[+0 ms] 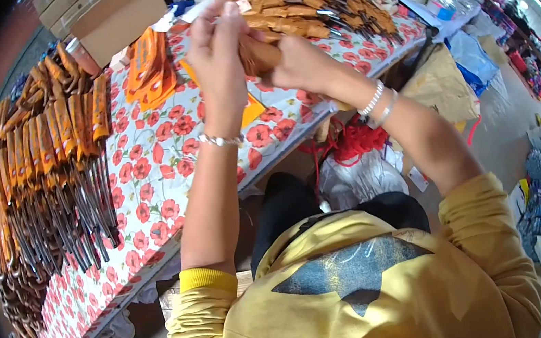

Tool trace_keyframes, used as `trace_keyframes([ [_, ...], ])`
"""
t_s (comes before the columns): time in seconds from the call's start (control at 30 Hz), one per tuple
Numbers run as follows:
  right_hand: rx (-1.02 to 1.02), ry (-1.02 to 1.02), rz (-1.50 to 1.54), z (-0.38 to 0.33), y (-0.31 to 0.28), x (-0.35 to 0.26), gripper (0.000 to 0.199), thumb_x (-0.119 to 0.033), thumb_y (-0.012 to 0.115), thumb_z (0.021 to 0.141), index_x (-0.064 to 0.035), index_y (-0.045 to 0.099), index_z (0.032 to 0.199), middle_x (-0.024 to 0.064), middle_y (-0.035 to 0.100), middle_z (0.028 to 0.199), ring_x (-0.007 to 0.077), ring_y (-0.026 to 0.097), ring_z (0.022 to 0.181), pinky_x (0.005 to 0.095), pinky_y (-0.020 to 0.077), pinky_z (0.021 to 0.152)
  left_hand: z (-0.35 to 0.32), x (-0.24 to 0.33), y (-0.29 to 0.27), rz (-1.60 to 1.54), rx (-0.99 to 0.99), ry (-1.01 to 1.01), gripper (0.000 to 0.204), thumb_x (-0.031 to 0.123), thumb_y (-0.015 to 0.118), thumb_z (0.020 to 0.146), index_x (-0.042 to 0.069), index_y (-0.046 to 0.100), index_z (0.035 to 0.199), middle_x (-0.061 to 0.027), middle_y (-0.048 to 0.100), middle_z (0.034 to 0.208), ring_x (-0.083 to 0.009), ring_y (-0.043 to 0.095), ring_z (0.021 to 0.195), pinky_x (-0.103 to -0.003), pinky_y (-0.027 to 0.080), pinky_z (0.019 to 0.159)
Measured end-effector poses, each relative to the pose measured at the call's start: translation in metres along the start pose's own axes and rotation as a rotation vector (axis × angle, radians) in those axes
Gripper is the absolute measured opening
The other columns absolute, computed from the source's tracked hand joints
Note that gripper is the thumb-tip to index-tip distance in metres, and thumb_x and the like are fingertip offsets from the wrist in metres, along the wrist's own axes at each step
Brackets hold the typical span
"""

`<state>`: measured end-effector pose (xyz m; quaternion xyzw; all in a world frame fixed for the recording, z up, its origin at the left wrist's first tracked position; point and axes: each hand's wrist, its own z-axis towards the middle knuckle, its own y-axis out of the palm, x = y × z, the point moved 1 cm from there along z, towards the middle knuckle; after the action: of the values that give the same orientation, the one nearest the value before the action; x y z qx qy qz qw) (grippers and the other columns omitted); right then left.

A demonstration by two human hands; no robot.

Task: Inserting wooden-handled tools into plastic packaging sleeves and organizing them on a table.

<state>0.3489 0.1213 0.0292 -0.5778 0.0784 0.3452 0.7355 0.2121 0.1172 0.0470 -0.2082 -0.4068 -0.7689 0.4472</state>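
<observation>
Both my hands are raised together over the table's near edge, around a brown, soft-looking piece (259, 57) whose kind I cannot make out. My left hand (215, 51) closes on its left side, with fingers bent and pressed together near the top. From the right, my right hand (301, 66) wraps round the same piece; its fingers are partly hidden. Below and behind my hands shows a flat orange sleeve (252, 110); whether it touches the brown piece I cannot tell. Several more flat orange sleeves (149, 68) lie left of my left hand.
Red-flowered cloth covers the table (152, 165). Umbrella-like bundles (40, 153) with orange wraps and dark rods fill its left side. Another brown bundle pile (295, 3) lies at the back. A cardboard box (118, 21) stands back left. Bags (439, 86) are beside the table at right.
</observation>
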Motion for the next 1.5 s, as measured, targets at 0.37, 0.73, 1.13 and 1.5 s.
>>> trace_keyframes([
  [0.37, -0.110, 0.193, 0.076, -0.088, 0.001, 0.077, 0.037, -0.027, 0.070, 0.064, -0.0013, 0.064, 0.090, 0.0215, 0.063, 0.074, 0.0363, 0.064, 0.072, 0.0391, 0.0499, 0.064, -0.062, -0.083, -0.132, 1.240, -0.631, 0.245, 0.031, 0.025, 0.073, 0.074, 0.002, 0.063, 0.094, -0.0140, 0.060, 0.080, -0.0320, 0.056, 0.080, -0.039, 0.048, 0.071],
  [0.73, -0.112, -0.024, 0.111, -0.082, 0.046, 0.032, 0.052, -0.019, 0.073, 0.064, -0.0061, 0.060, 0.113, 0.0174, 0.066, 0.083, 0.0340, 0.064, 0.075, 0.0388, 0.0511, 0.069, -0.065, -0.083, -0.111, 1.112, -0.517, -0.061, 0.018, 0.016, 0.070, 0.073, 0.000, 0.066, 0.080, -0.0170, 0.063, 0.073, -0.0315, 0.062, 0.068, -0.039, 0.050, 0.062],
  [1.13, -0.306, 0.043, -0.085, -0.075, 0.048, 0.006, 0.064, -0.026, 0.069, 0.064, -0.0247, 0.054, 0.126, 0.0168, 0.067, 0.082, 0.0345, 0.064, 0.075, 0.0439, 0.0514, 0.071, -0.052, -0.093, -0.109, 1.096, -0.563, -0.242, 0.013, 0.007, 0.070, 0.072, -0.002, 0.066, 0.080, -0.0159, 0.064, 0.069, -0.0233, 0.062, 0.061, -0.032, 0.049, 0.059],
  [1.5, -0.242, 0.009, -0.248, -0.081, 0.055, 0.029, 0.060, -0.026, 0.069, 0.064, -0.0204, 0.056, 0.122, 0.0163, 0.065, 0.074, 0.0345, 0.063, 0.070, 0.0438, 0.0499, 0.067, -0.043, -0.091, -0.120, 0.633, -0.594, -0.645, 0.015, 0.013, 0.066, 0.084, -0.002, 0.067, 0.081, -0.0028, 0.065, 0.068, -0.0056, 0.054, 0.062, -0.026, 0.046, 0.058],
])
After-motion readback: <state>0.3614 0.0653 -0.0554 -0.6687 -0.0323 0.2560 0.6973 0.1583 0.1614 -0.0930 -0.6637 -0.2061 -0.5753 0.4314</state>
